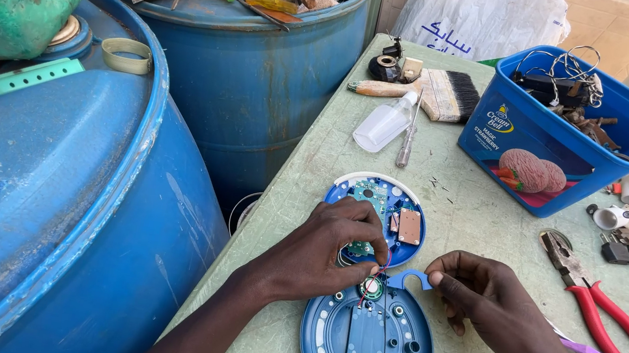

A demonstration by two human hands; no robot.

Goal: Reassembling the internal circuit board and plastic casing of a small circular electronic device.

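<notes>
Opened flat on the green table (488, 225), the blue round casing (366, 348) has its small speaker (371, 288) pinched by the left hand (324, 252) while the right hand (490, 295) nips the hanging loop (408, 277); gentle on those thin wires.

So the round blue plastic device is split open on the green table (481, 216), and I'll place everything off the near shell (366, 348). The far shell (380, 210), with its circuit board showing, lies just beyond it. Left hand (320, 255) sits across the gap between them, fingertips pinching thin red wires right by the small round speaker (371, 288) at the near shell's top edge. Right hand (486, 295) pinches the blue hook tab (408, 277) at its upper right. Red-handled pliers (599, 311) lie off to the right, blue tub (559, 129) well beyond.
</notes>
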